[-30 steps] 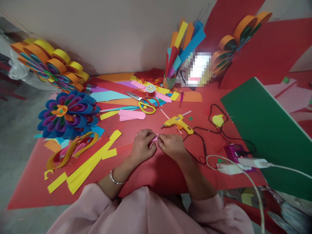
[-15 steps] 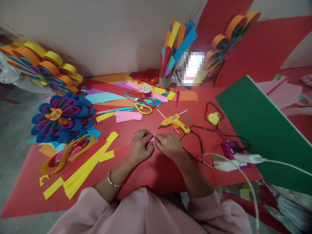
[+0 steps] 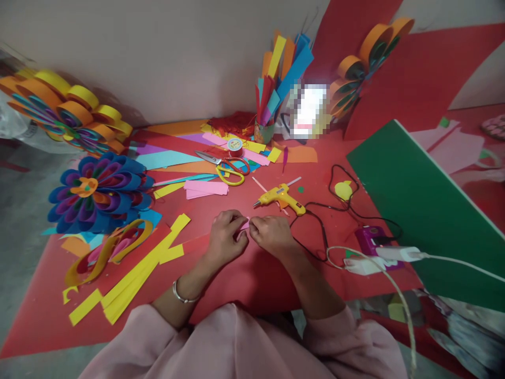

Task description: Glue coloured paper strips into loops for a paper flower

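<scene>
Between my two hands is a small pink paper strip, mostly covered by the fingers. My left hand pinches its left side, and my right hand closes on the right end. Just beyond the right hand a yellow glue gun lies on its side, nozzle pointing left. Farther back on the left sits a small stack of pink paper strips. Behind that stack rest scissors with one red and one yellow handle.
Yellow paper strips and a blue-purple paper flower lie on the left. A cup of coloured strips stands at the back. Cords run to a purple power strip beside a green board.
The whole view shifts slightly to the left. Both hands keep nearly the same pose around the pink paper strip.
</scene>
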Demonstrator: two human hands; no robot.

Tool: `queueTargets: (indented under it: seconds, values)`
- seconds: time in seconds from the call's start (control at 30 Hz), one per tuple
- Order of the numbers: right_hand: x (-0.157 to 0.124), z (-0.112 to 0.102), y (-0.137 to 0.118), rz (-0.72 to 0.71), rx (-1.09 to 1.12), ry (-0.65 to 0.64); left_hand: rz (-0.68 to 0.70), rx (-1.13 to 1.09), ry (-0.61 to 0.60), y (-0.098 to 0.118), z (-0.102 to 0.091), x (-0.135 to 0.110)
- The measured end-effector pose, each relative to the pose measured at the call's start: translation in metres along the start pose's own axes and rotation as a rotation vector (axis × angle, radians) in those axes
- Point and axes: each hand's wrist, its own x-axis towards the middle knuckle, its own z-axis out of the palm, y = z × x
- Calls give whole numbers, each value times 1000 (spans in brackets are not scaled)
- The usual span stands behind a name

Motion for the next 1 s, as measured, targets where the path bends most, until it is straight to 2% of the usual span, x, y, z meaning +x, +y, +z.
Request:
queueTargets:
  seconds: [1.0]
  values:
    - [0,6,2,-7,-5,45,-2,5,-2,1,-1,0]
